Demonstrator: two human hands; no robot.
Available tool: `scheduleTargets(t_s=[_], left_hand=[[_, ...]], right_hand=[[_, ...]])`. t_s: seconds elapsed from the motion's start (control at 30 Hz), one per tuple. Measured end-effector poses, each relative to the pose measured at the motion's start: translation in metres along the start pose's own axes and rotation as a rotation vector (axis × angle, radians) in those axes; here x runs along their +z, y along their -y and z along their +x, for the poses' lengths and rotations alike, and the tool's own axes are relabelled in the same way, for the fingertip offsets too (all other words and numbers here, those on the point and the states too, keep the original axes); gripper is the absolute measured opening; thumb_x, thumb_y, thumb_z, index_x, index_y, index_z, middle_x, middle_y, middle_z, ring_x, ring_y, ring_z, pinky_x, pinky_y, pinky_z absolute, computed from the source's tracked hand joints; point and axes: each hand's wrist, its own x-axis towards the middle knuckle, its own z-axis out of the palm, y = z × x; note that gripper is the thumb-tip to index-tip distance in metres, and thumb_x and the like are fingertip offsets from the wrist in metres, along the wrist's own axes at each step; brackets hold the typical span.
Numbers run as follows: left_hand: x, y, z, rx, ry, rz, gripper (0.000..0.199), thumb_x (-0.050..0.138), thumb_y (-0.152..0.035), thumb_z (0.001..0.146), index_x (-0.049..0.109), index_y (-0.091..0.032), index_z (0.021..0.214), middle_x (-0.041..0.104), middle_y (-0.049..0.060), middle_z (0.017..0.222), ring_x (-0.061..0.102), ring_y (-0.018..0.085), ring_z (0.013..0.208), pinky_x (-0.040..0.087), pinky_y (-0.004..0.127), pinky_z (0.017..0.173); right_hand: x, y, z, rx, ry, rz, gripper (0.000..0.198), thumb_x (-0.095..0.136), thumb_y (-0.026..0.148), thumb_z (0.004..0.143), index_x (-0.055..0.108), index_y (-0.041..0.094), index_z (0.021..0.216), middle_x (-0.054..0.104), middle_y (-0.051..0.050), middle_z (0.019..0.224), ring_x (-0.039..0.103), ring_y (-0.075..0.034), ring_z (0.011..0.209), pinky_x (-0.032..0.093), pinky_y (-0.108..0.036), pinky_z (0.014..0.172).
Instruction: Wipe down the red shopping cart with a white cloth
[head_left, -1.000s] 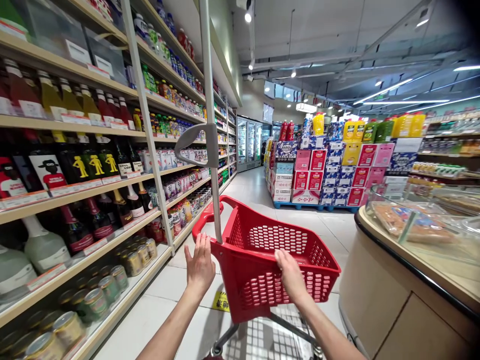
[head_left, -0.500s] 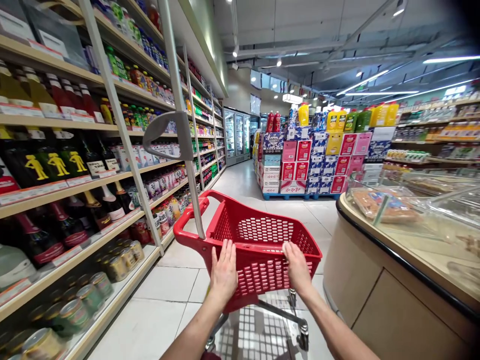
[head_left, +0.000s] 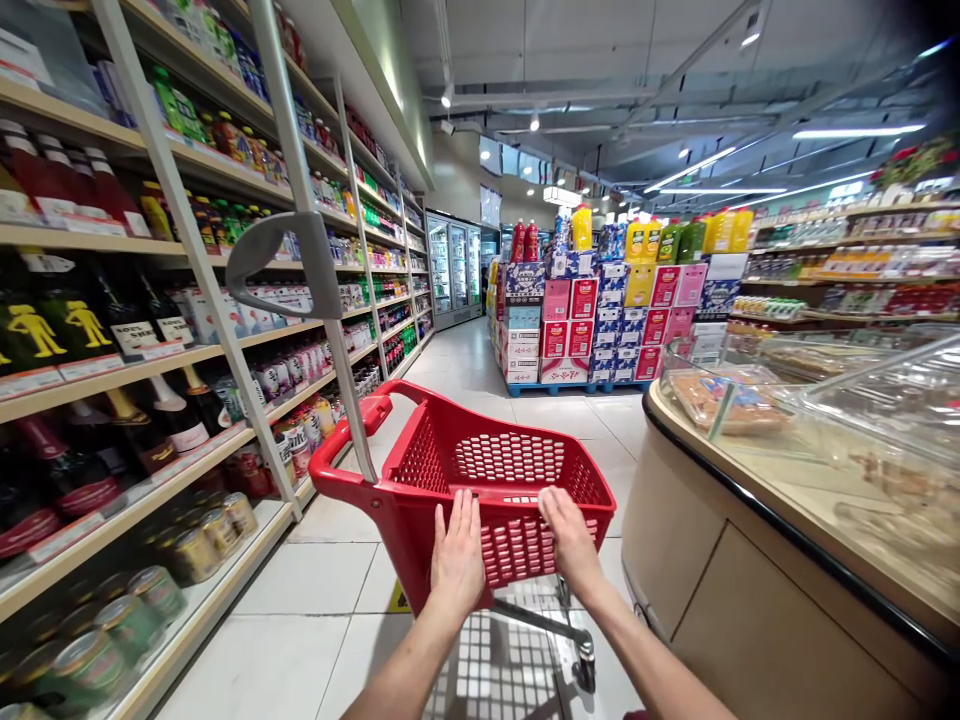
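Note:
A red plastic shopping cart [head_left: 420, 520] stands sideways in front of me, its basket bare inside as far as I can see. My left hand [head_left: 456, 552] lies against the near side of the basket, with straight fingers reaching up to the rim. Farther right, my right hand [head_left: 571, 540] has its fingers bent over the same rim. A small whitish spot shows at its fingertips; I cannot make out what it is. From the cart's handle end, on the left, rises a metal pole [head_left: 349, 400] with a grey loop-shaped holder [head_left: 319, 268].
Drink shelves [head_left: 172, 460] with bottles and cans line the left side. A curved counter [head_left: 697, 560] with clear covers stands close on the right. Ahead are stacked drink cartons [head_left: 566, 330] on blue pallets, and glass-door coolers [head_left: 456, 265] farther back.
The cart and its pole have shifted left in view, with both hands still against the basket's side. The shelves, carton stack and counter also sit farther left in view.

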Motion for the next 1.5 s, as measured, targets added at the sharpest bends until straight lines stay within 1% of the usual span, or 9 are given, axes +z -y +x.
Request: scheduleTargets(t_s=[0.07, 0.27, 0.43, 0.63, 0.83, 1.0, 1.23, 1.4, 1.5], left_hand=[[-0.001, -0.002, 0.001, 0.006, 0.023, -0.008, 0.064, 0.036, -0.01, 0.068, 0.029, -0.009, 0.132, 0.027, 0.01, 0.14, 0.014, 0.021, 0.131, 0.01, 0.046, 0.106], [-0.002, -0.001, -0.002, 0.002, 0.029, -0.008, 0.064, 0.036, -0.01, 0.068, 0.031, -0.009, 0.131, 0.025, 0.009, 0.14, 0.014, 0.021, 0.131, 0.01, 0.046, 0.106], [0.0, -0.003, -0.006, -0.007, 0.004, 0.0, 0.065, 0.036, -0.01, 0.067, 0.029, -0.008, 0.131, 0.024, 0.01, 0.141, 0.012, 0.02, 0.132, 0.011, 0.046, 0.106], [0.003, -0.002, -0.012, 0.022, 0.007, 0.002, 0.066, 0.036, -0.01, 0.066, 0.027, -0.008, 0.132, 0.022, 0.009, 0.142, 0.011, 0.021, 0.132, 0.011, 0.047, 0.106], [0.004, 0.0, -0.017, 0.015, -0.014, 0.038, 0.067, 0.036, -0.01, 0.067, 0.025, -0.009, 0.133, 0.019, 0.008, 0.143, 0.005, 0.02, 0.132, 0.01, 0.048, 0.106], [0.007, 0.001, -0.021, 0.041, -0.03, 0.037, 0.068, 0.036, -0.011, 0.068, 0.023, -0.01, 0.134, 0.018, 0.006, 0.143, 0.003, 0.02, 0.133, 0.01, 0.048, 0.106], [0.007, -0.001, -0.02, 0.019, -0.034, 0.054, 0.067, 0.036, -0.011, 0.067, 0.025, -0.009, 0.133, 0.022, 0.008, 0.142, 0.001, 0.02, 0.133, 0.011, 0.049, 0.105], [0.008, 0.0, -0.021, 0.039, -0.042, 0.057, 0.069, 0.037, -0.012, 0.067, 0.023, -0.012, 0.134, 0.02, 0.005, 0.143, 0.0, 0.019, 0.133, 0.011, 0.049, 0.105], [0.009, -0.004, -0.021, 0.004, -0.053, 0.044, 0.066, 0.038, -0.014, 0.069, 0.025, -0.011, 0.133, 0.021, 0.008, 0.142, 0.002, 0.021, 0.133, 0.011, 0.05, 0.105]], right_hand=[[-0.001, 0.0, 0.0, -0.042, 0.043, -0.002, 0.046, 0.027, 0.014, 0.084, 0.042, 0.025, 0.126, 0.04, -0.002, 0.133, 0.028, -0.016, 0.126, 0.03, -0.039, 0.102], [-0.018, -0.031, 0.0, 0.215, -0.089, -0.088, 0.045, 0.026, 0.016, 0.083, 0.045, 0.016, 0.123, 0.044, -0.011, 0.129, 0.032, -0.022, 0.124, 0.03, -0.048, 0.099], [-0.004, -0.003, -0.001, -0.052, 0.059, 0.013, 0.049, 0.024, 0.01, 0.083, 0.04, 0.022, 0.128, 0.038, -0.004, 0.134, 0.026, -0.016, 0.127, 0.028, -0.039, 0.103], [-0.012, -0.022, -0.004, 0.174, -0.088, -0.108, 0.047, 0.025, 0.011, 0.082, 0.042, 0.015, 0.126, 0.042, -0.011, 0.131, 0.029, -0.022, 0.126, 0.031, -0.046, 0.1], [-0.003, 0.002, 0.001, -0.068, 0.041, 0.011, 0.048, 0.022, 0.011, 0.084, 0.043, 0.023, 0.125, 0.042, -0.003, 0.132, 0.03, -0.017, 0.125, 0.031, -0.04, 0.101], [-0.02, -0.032, -0.005, 0.224, -0.107, -0.077, 0.043, 0.027, 0.027, 0.085, 0.048, 0.012, 0.12, 0.048, -0.015, 0.124, 0.038, -0.026, 0.119, 0.033, -0.049, 0.096], [0.005, 0.029, -0.006, -0.149, 0.058, 0.051, 0.046, 0.025, 0.013, 0.085, 0.041, 0.024, 0.127, 0.042, -0.003, 0.132, 0.03, -0.017, 0.126, 0.03, -0.041, 0.102], [-0.012, -0.009, -0.012, 0.121, -0.085, -0.06, 0.046, 0.025, 0.015, 0.084, 0.039, 0.019, 0.128, 0.041, -0.008, 0.132, 0.029, -0.021, 0.126, 0.03, -0.046, 0.1], [-0.009, 0.0, -0.013, 0.096, -0.086, -0.051, 0.045, 0.026, 0.016, 0.085, 0.041, 0.02, 0.127, 0.041, -0.008, 0.132, 0.031, -0.021, 0.125, 0.031, -0.046, 0.1]])
